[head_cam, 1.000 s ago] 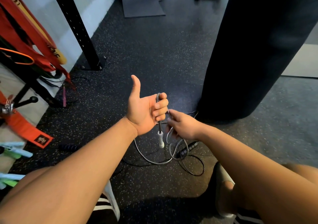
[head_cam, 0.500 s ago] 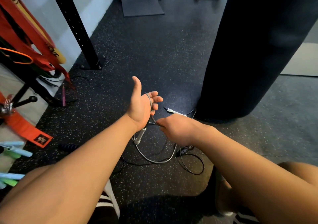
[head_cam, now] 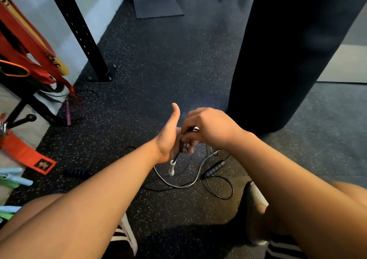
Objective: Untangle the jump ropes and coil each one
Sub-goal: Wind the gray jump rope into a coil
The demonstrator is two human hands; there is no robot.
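Jump ropes (head_cam: 190, 181) lie looped on the floor (head_cam: 158, 64) just before the knees — one grey cable rises into the left hand (head_cam: 168, 139), whose grip closes on a handle (head_cam: 172, 166), thumb up, likely as a winding post. The right hand (head_cam: 208, 128) pinches cable above it. A black handle (head_cam: 215, 167) still crosses the loops; the punching bag (head_cam: 288, 56) stands near.
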